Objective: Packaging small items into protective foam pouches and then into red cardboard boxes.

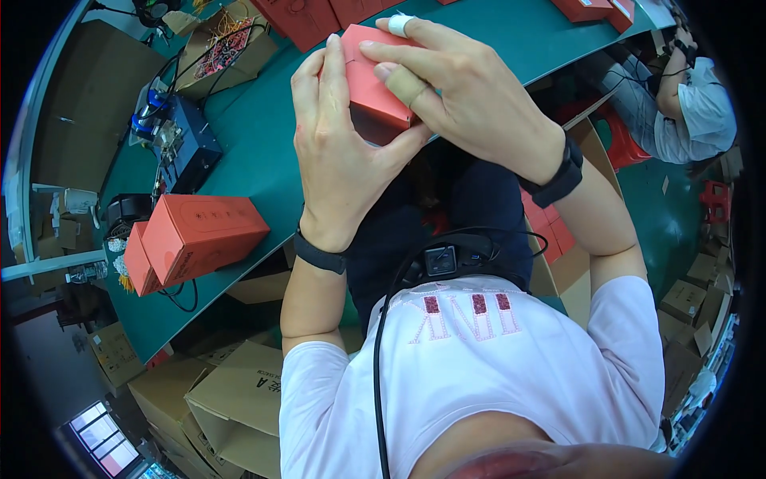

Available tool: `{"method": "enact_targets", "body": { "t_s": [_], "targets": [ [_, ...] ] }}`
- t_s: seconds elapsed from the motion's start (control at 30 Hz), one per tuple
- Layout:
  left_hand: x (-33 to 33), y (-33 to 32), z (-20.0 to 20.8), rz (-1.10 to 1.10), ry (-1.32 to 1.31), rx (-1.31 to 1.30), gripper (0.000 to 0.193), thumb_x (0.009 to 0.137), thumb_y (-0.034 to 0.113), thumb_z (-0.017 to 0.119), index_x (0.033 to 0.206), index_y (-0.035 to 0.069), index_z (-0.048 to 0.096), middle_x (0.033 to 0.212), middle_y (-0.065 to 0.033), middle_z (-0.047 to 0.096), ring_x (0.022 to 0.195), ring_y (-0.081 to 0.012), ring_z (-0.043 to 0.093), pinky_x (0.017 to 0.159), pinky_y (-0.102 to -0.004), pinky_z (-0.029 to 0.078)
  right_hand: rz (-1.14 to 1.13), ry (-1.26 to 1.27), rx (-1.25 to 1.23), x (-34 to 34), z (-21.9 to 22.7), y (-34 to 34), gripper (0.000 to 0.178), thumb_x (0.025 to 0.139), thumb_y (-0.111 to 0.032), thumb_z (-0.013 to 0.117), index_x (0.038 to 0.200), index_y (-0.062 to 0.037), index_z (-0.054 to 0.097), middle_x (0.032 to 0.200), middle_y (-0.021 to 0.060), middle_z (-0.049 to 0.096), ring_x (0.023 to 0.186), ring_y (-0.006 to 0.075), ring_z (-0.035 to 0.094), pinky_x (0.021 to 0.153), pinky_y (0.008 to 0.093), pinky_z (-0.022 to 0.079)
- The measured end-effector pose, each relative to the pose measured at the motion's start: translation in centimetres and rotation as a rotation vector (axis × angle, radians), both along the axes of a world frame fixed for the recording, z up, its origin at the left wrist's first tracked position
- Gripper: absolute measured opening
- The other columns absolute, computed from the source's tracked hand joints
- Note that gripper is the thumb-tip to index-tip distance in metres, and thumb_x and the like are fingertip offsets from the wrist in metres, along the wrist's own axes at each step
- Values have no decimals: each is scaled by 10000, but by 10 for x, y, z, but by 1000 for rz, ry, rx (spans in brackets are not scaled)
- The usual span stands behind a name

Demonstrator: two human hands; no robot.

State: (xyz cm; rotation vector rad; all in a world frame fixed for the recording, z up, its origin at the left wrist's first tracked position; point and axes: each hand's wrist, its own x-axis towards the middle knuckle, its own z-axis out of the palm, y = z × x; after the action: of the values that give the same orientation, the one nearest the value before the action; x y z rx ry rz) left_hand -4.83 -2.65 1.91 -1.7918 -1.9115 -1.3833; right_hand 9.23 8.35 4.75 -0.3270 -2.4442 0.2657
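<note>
A red carton box (373,89) is held between my hands near the front edge of the green table (263,144). Along its left side lie the fingers of my left hand (339,152), with the thumb at the near end; this hand is closed round the box. From the right, my right hand (479,96) rests its bent fingers against the top and right edge of the same box. White tape wraps one of its fingers and a beige band another. The underside of the box is hidden.
Two red boxes (207,235) lie at the table's left. Beyond them are a blue device (187,140) and a carton of wires (239,68). More red boxes stand at the far edge. An open carton (594,160) holding red boxes is at my right; a person (694,104) sits farther right.
</note>
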Motion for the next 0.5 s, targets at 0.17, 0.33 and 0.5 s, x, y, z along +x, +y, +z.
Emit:
{"method": "enact_targets", "body": {
  "t_s": [0.17, 0.33, 0.5],
  "targets": [
    [-3, 0, 12, -70, 82, -6, 996, 600, 277, 932, 1426, -51, 482, 1261, -208, 525, 1130, -342, 589, 905, -388, 550, 171, 115, -233, 22, 16, 10, 489, 954, -340, 663, 1319, -19, 617, 1379, 241, 565, 1267, 394, 546, 1066, 426, 429],
    [-31, 5, 11, -294, -1163, 15, 559, 970, 419, 637, 1335, 0, 582, 1137, -123, 708, 948, -225, 727, 837, -401, 595, 9, 193, -353, 98, 63, 40, 911, 871, -329, 784, 1574, -39, 283, 1627, 203, 247, 1399, 311, 414, 1119, 452, 396],
    [-4, 15, -3, -494, -1895, -324, 644, 985, 585, 529, 1383, 79, 558, 1312, -84, 653, 1229, -250, 608, 1084, -419, 467, 293, -46, 198, 111, 57, 12, 878, 680, -318, 873, 1453, -157, 490, 1562, 209, 386, 1422, 395, 417, 1154, 553, 343]
  ]
}}
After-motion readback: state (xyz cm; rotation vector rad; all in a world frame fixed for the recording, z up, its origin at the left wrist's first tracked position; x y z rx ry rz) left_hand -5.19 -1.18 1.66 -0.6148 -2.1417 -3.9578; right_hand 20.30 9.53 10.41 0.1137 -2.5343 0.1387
